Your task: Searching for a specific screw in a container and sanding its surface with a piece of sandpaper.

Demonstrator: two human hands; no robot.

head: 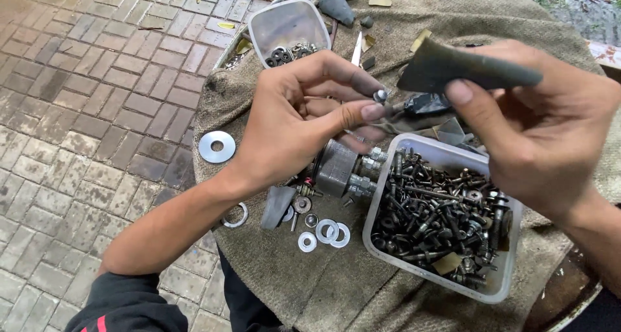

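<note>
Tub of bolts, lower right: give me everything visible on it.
The tub is a rounded-rectangle container of translucent whitish plastic, open-topped, no lid in view. It sits flat on the coarse grey-brown cloth, heaped with dark, oily-looking bolts, screws and washers. A metal fitting lies against its left wall. The right hand hovers above its far corner, not visibly touching it.

Bolt tub blocks right; washers clutter centre; bare cloth free below.

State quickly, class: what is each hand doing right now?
Left hand: closed, pinching a small silver metal bolt between its fingertips.
Right hand: closed, gripping a flat dark grey rubber strip.
</note>
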